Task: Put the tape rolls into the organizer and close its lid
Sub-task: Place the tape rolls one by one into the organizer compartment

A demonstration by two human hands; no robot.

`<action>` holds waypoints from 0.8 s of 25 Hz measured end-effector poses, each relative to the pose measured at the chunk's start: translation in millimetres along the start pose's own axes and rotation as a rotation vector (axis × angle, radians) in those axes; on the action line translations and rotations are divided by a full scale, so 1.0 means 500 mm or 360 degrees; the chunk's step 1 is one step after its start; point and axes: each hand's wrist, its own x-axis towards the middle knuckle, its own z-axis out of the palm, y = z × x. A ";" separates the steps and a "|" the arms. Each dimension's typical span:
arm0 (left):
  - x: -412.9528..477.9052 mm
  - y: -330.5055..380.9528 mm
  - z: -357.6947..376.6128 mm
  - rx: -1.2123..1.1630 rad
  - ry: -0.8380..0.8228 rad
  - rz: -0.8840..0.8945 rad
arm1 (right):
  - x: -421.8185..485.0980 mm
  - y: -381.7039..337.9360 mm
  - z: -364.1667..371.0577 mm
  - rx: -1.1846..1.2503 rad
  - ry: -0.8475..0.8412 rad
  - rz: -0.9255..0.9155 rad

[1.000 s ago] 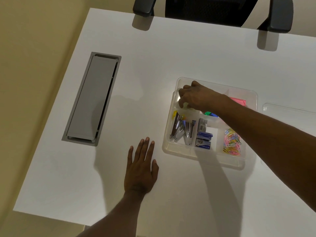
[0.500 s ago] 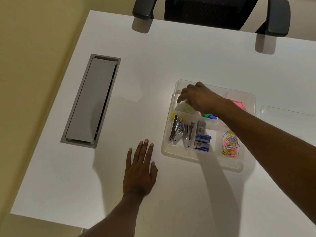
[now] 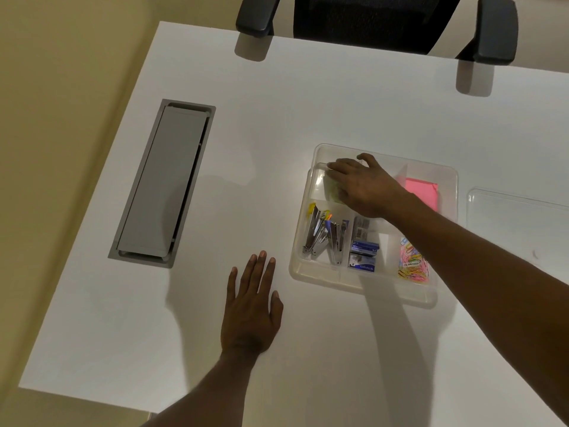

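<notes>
The clear plastic organizer [image 3: 365,285] sits right of the table's middle, uncovered. My right hand [image 3: 366,189] reaches into its back-left compartment, fingers stretched out flat and thumb apart, resting over a pale yellowish tape roll [image 3: 332,190] that shows only partly beside my fingers. I cannot see whether more rolls lie under the hand. My left hand [image 3: 251,306] lies flat on the white table, palm down and fingers spread, just left of the organizer. The organizer's clear lid [image 3: 520,217] lies on the table to its right.
Other compartments hold staplers [image 3: 323,237], blue staple boxes [image 3: 363,255], coloured paper clips [image 3: 414,265] and pink sticky notes [image 3: 423,192]. A grey cable hatch [image 3: 164,183] is set into the table at left. A black office chair [image 3: 375,23] stands beyond the far edge.
My right hand has gone from curled over the tape roll to fingers stretched flat in the back-left compartment. The left hand has stayed put.
</notes>
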 end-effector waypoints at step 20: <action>-0.001 -0.004 0.007 0.0003 0.0035 0.0011 | 0.001 -0.016 -0.005 -0.0077 0.0000 -0.0290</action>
